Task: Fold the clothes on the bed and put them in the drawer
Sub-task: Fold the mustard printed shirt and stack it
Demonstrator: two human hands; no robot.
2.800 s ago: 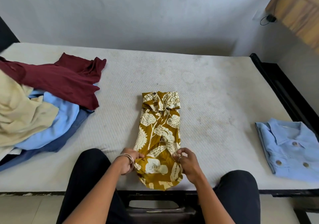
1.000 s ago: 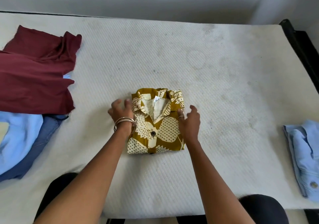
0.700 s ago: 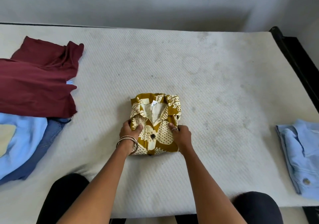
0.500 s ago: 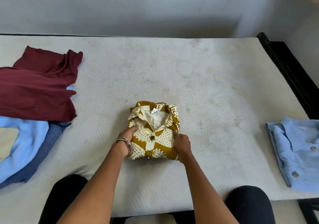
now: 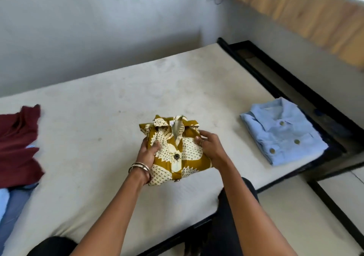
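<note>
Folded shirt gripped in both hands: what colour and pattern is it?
Mustard-yellow with cream leaf shapes dotted dark, seen in the head view: the folded printed shirt.

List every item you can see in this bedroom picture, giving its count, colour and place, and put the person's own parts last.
Patterned shirt: 1, mustard and cream, folded, mid-bed, held in both hands.
Blue shirt: 1, light blue, folded, bed's right side.
Maroon garment: 1, dark red, unfolded, left edge.
Blue clothes: count unclear, lower left.
Mattress: 1, white.
Bed frame: 1, black.
Curtain: 1, tan, upper right.
Left hand: bangles, grips shirt.
Right hand: ring, grips shirt.
</note>
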